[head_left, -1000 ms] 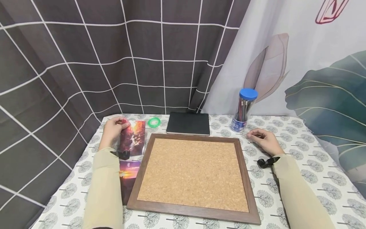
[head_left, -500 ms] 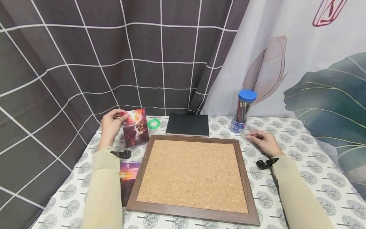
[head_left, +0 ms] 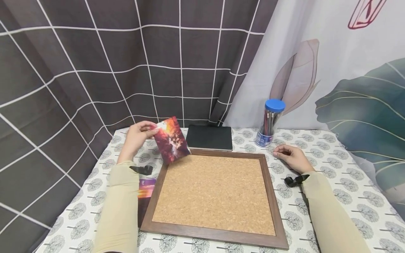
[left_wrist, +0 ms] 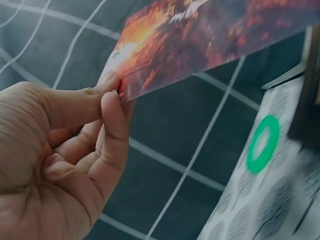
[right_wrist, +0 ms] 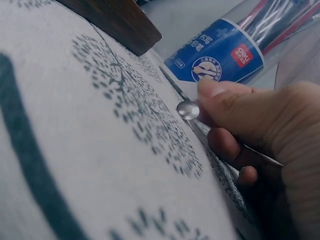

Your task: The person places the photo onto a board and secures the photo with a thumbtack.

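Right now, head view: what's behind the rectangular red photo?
Behind the photo, the brown-framed cork board partly shows; its far left corner is covered. So is the green ring, visible only from left wrist.

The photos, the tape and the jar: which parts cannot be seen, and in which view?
Head: flat photo, partly covered by left sleeve and board; whole tape, hidden behind held photo.
Left wrist: part of held photo, cut off by the picture's edge.
Right wrist: top of jar, cut off likewise.
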The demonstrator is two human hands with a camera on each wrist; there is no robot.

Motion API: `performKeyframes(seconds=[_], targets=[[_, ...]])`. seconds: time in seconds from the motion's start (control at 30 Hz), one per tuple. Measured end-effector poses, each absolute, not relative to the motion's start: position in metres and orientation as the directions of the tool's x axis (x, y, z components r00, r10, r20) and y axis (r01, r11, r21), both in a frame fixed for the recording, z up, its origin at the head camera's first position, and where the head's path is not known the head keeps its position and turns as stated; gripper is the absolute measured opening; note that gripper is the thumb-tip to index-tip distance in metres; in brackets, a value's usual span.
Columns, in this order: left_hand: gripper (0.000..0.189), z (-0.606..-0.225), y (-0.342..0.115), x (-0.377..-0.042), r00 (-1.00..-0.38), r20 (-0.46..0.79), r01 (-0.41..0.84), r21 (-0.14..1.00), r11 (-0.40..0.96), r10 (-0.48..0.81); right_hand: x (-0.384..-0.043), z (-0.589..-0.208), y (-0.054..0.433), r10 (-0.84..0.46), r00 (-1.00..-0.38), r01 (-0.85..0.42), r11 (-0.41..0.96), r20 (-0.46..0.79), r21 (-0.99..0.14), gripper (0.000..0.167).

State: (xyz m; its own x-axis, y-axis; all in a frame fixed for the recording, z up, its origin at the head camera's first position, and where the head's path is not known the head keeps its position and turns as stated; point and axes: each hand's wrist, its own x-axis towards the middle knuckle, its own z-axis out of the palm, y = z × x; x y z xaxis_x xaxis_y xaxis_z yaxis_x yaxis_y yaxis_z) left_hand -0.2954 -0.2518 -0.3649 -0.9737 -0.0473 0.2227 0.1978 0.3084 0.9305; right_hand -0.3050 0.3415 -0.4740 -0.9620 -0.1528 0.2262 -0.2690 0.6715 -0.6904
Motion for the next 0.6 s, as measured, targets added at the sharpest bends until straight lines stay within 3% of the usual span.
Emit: performKeyframes(seconds=[0.2, 0.4, 0.6], targets=[[0.029, -0.379, -0.219, -0.301, -0.986, 0.089, 0.132, 0.932, 0.338, 0.140, -0.303, -0.461, 0.330, -0.176, -0.952, -0.304, 0.643, 0.252, -0.703, 0.021], [0.020, -0.398, -0.198, -0.304, -0.946, 0.002, 0.146, 0.895, 0.421, 0.325, -0.296, -0.424, 0.282, -0.312, -0.907, -0.419, 0.605, 0.283, -0.677, 0.018], [0.015, -0.407, -0.191, -0.308, -0.918, -0.029, 0.198, 0.830, 0.521, 0.395, -0.291, -0.392, 0.212, -0.503, -0.789, -0.599, 0.501, 0.354, -0.624, 0.005]])
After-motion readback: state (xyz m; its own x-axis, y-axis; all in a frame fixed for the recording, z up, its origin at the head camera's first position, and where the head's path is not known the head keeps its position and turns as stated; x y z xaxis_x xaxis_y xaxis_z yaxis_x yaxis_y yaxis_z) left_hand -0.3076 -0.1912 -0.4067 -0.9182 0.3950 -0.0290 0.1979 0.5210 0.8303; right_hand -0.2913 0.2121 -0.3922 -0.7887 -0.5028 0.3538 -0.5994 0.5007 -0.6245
